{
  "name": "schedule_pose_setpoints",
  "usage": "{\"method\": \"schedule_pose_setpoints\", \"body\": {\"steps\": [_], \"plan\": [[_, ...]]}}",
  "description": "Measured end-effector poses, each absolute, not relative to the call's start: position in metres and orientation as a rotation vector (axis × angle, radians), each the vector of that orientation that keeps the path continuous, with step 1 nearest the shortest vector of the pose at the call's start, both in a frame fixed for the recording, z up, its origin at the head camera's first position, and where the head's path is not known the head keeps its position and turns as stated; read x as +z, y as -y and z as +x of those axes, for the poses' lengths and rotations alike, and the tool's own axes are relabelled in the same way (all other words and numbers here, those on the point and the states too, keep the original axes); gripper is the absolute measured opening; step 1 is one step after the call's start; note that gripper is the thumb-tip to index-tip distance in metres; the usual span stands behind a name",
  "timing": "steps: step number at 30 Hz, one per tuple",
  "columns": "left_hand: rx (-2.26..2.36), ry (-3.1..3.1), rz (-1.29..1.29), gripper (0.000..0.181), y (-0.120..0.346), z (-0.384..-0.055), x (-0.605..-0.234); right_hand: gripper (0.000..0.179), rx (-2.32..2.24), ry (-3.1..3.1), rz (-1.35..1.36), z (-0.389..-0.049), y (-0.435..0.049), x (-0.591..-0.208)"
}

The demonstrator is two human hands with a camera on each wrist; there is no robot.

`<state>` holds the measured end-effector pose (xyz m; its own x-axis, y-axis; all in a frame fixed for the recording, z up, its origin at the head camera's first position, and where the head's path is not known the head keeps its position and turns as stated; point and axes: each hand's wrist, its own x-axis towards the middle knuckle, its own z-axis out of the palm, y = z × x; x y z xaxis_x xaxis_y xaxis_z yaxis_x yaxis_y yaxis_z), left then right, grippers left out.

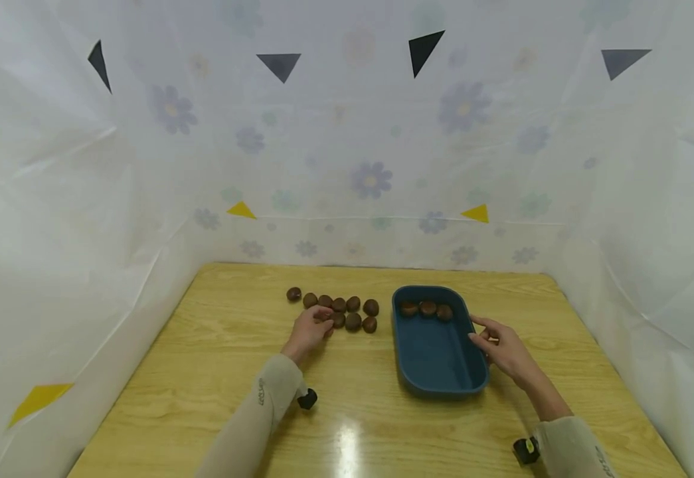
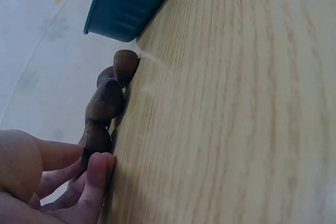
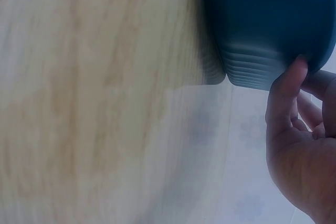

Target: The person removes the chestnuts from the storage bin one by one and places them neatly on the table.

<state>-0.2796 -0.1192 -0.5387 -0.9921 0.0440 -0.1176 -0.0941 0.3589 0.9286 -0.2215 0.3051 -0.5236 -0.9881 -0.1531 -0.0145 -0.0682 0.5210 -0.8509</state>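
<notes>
On the table, several brown chestnuts (image 1: 353, 322) lie in two rough rows left of a dark blue rectangular box (image 1: 439, 358). My left hand (image 1: 311, 330) is at the left end of the nearer row, thumb and fingertips pinching a chestnut (image 2: 86, 157) that the fingers mostly cover. Another chestnut (image 2: 97, 136) sits right beside those fingertips in the left wrist view. Inside the box, three chestnuts (image 1: 427, 309) line up along its far end. My right hand (image 1: 505, 348) grips the box's right rim between thumb and fingers, seen also in the right wrist view.
The light wood table (image 1: 227, 372) is bordered by white flowered sheeting (image 1: 323, 166) at the back and both sides. A single chestnut (image 1: 294, 294) lies at the far left of the back row. Small black cameras (image 1: 307, 399) are worn at both wrists.
</notes>
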Motion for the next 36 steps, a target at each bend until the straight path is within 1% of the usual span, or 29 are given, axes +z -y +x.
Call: {"method": "schedule_pose_setpoints", "body": {"steps": [8,15,25,33,36], "plan": [[1.797,-2.444,-0.127,0.029,0.119,-0.281,-0.525,0.059,-1.487,-2.659,-0.185,-0.223,-0.305,-0.525],[1.812,-2.521,-0.050,0.030,0.107,-0.279,-0.502,0.060,-1.486,-2.653,-0.191,-0.222,-0.304,-0.525],[1.889,-2.248,0.203,0.033,0.043,-0.265,-0.473,0.060,-1.448,-2.689,-0.202,-0.222,-0.304,-0.522],[1.828,-2.029,0.248,0.036,-0.013,-0.265,-0.467,0.057,-1.411,-2.720,-0.199,-0.224,-0.301,-0.522],[1.864,-1.940,0.230,0.041,-0.033,-0.270,-0.470,0.058,-1.406,-2.722,-0.218,-0.225,-0.300,-0.522]]}}
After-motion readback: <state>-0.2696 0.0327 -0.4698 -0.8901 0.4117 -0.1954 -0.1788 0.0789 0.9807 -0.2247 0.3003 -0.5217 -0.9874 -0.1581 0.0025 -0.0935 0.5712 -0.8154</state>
